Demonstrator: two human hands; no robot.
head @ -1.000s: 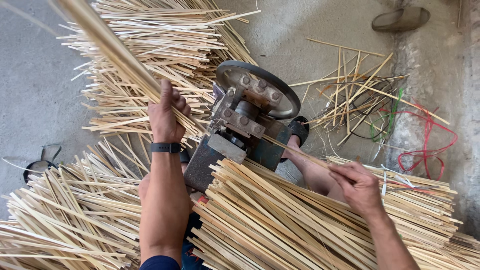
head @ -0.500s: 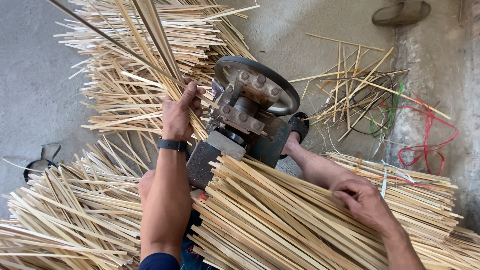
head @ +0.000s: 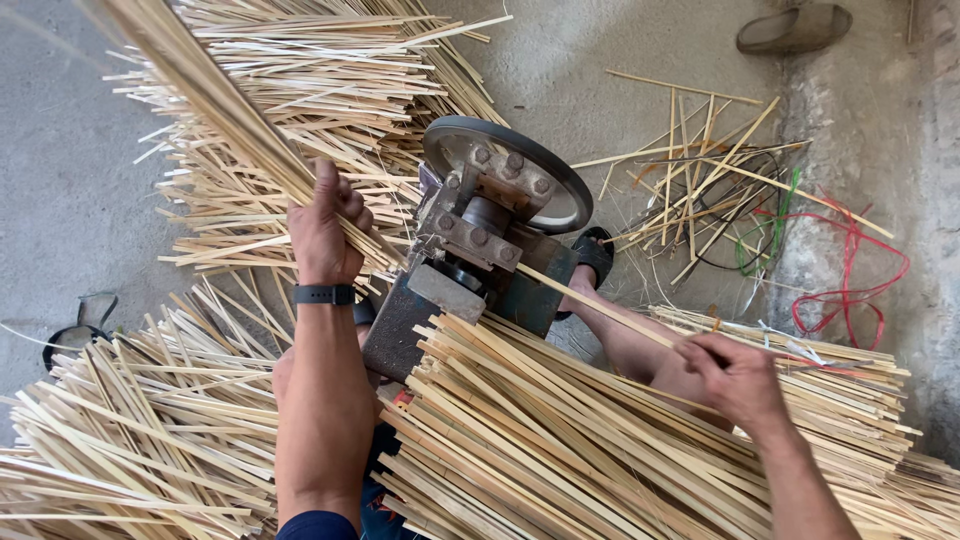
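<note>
My left hand, a dark band on its wrist, grips a bundle of split bamboo strips that slants up to the upper left from the machine. The machine is a dark metal block with bolted plates and a round wheel. On its right side a single bamboo strip runs from the machine to my right hand, which pinches its end. Under that hand lies a big stack of bamboo slats.
A heap of thin strips spreads behind the machine, another pile lies lower left. Loose sticks, red cord and green cord lie on the concrete at right. A sandalled foot rests beside the machine.
The bundle in my left hand swung from steep to slanting left. My right hand rose off the stack and now holds a single strip coming from the machine.
</note>
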